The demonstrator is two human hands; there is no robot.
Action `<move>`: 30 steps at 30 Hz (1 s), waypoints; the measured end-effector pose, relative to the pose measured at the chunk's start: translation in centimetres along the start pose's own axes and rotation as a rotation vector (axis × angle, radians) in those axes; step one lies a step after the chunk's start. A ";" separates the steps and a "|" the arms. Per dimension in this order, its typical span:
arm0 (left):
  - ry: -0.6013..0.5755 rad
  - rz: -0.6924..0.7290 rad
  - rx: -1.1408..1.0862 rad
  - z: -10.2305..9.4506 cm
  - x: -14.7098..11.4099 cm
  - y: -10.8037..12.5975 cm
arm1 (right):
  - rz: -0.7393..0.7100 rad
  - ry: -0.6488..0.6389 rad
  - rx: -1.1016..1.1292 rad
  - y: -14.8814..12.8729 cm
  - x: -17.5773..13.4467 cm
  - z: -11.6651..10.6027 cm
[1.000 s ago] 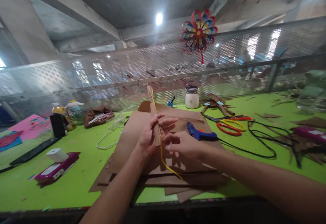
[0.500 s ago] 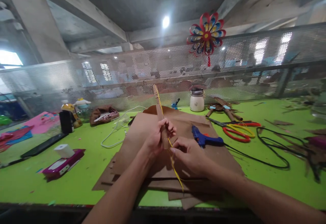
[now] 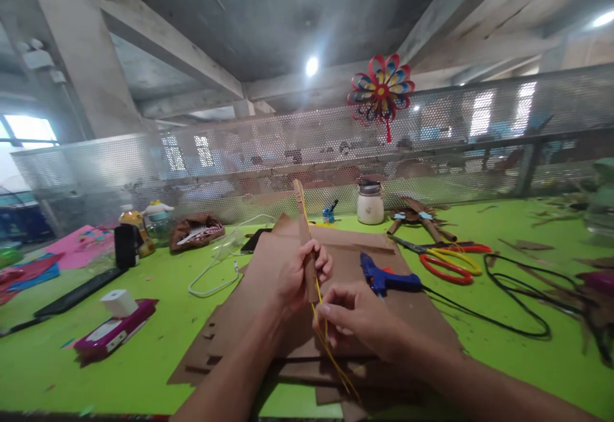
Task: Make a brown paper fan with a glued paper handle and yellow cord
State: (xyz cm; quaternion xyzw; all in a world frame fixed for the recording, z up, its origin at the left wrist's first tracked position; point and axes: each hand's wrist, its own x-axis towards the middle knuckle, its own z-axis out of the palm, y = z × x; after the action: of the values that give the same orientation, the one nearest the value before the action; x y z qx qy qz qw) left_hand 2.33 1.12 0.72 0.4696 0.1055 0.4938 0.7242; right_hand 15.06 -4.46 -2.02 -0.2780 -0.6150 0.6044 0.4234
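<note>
Left hand (image 3: 293, 276): closed around the lower half of a narrow brown cardboard piece (image 3: 304, 220), which is held above a stack of cardboard sheets (image 3: 268, 268). The long axis of the piece is pointed away from the body and tilted up, with the far end leaning slightly left. The near end is exposed just below the curled fingers.

Right hand (image 3: 352, 313): placed just beside that near end, below and to its right. A yellow cord (image 3: 333, 361) appears to be pinched between thumb and fingertips (how firmly cannot be told). The cord is laid along the right edge of the piece, and its loose ends are hung below, toward the body.

Relation noted: the piece is gripped by the left hand, hence nearer to it; from the right hand it lies up and to the left, roughly in line with the cord. A blue glue gun (image 3: 386, 278) is seen to the right, on the sheets; scissors (image 3: 407, 245) are found beyond it, on the green table (image 3: 167, 332).
</note>
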 end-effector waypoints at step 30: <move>0.215 -0.007 0.033 -0.6 0.9 -1.5 | 0.043 -0.096 -0.422 0.2 -1.3 0.7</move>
State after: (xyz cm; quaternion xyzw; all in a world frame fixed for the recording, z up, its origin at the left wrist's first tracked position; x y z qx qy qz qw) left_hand 3.33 2.13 -0.54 0.4251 0.1924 0.5372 0.7026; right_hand 15.06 -5.87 -2.36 -0.3446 -0.7411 0.4837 0.3131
